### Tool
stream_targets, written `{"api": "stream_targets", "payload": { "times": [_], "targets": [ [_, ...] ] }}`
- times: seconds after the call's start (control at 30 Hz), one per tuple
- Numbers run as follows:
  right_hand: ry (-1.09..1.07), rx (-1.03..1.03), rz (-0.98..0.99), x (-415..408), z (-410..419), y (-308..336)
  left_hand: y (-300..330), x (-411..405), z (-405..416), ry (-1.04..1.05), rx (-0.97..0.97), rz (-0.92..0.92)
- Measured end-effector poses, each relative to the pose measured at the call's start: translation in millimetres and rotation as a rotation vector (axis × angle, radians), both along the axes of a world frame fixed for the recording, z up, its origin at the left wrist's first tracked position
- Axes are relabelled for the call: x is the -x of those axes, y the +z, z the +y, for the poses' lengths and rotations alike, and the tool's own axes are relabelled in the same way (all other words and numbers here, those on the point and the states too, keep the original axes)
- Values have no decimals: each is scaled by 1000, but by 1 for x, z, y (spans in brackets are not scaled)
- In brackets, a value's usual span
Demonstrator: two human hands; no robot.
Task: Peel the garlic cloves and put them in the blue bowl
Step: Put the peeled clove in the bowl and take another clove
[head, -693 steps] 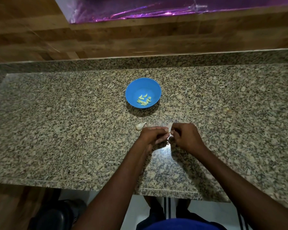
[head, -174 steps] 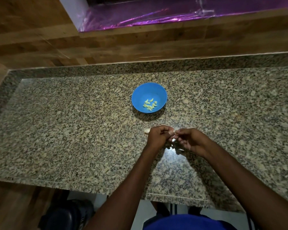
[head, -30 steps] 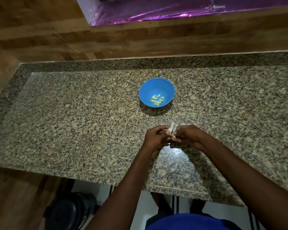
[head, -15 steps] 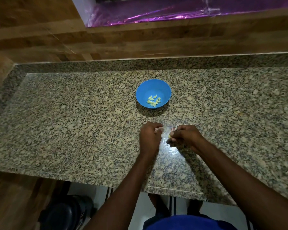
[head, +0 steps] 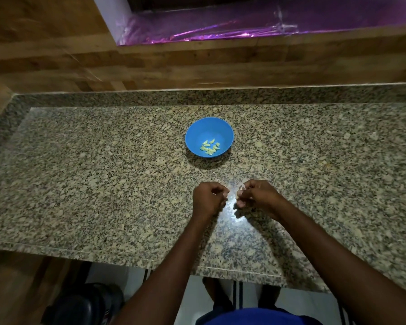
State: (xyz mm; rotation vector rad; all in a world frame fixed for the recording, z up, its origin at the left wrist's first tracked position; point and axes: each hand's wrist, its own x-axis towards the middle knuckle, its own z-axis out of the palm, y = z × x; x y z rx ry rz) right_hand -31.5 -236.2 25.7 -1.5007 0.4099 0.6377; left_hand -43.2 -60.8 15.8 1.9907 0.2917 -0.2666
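Blue bowl (head: 209, 136) — far centre of granite table (head: 80, 184), peeled cloves (head: 210, 146) inside. Left hand (head: 209, 200): fingers curled, contents hidden — cannot tell. Right hand (head: 256, 195): pinching a pale scrap, likely garlic skin (head: 242, 186). Advice: shed the skin fully, then drop the bare clove into the bowl. Writing or labels: none legible.

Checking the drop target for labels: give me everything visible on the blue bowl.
The blue bowl is small, round, plain, plastic-looking, and sits upright on the granite counter, beyond both hands and touched by neither. A small heap of pale yellow peeled garlic cloves lies at its bottom, toward the near right side. It casts a shadow on its near side.
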Motion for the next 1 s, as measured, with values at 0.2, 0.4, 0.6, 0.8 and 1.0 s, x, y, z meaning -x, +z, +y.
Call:
{"api": "stream_targets", "payload": {
  "times": [0.2, 0.4, 0.6, 0.8, 1.0],
  "targets": [
    [22, 109, -57, 6, -7, 0, -7, 14, -7, -101, -492, -193],
    [-28, 92, -140, 9, -10, -7, -2, 17, -18, -36, -196, -166],
    [10, 81, -213, 7, -10, -1, 5, 12, -16, 71, 381, 239],
    [161, 57, -249, 6, -15, 9, 5, 11, -8, 127, 608, 441],
    [272, 104, -299, 5, -20, 7, 5, 13, -8, 117, 581, 493]
  ]
}}
